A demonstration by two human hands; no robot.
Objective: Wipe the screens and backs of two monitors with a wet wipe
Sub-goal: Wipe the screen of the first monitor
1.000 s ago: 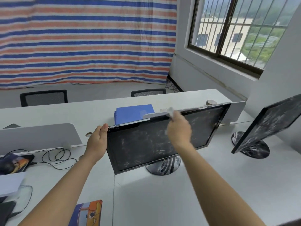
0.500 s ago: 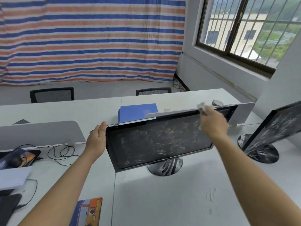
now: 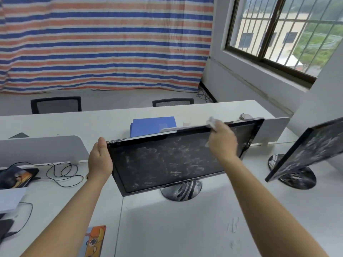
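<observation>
A black monitor (image 3: 167, 160) with a smeared, dusty screen stands tilted back on a round glossy base (image 3: 182, 190) on the white desk (image 3: 176, 229). My left hand (image 3: 100, 160) grips its upper left edge, thumb up at the corner. My right hand (image 3: 222, 141) holds a white wet wipe (image 3: 212, 123) against the top edge of the monitor, right of the middle. A second black monitor (image 3: 311, 147) with a streaked screen stands at the far right on its own round base (image 3: 297, 177).
A blue folder (image 3: 154, 125) lies behind the monitor. White desk dividers (image 3: 39, 149) stand to the left and right. Black cables (image 3: 63, 173) and a mouse pad (image 3: 16, 175) lie at the left. Two chairs (image 3: 55, 104) stand beyond the desk. A window fills the upper right.
My right hand swept the wipe to the right along the monitor's top edge, then came back a little to the left. My left hand keeps its grip on the left edge.
</observation>
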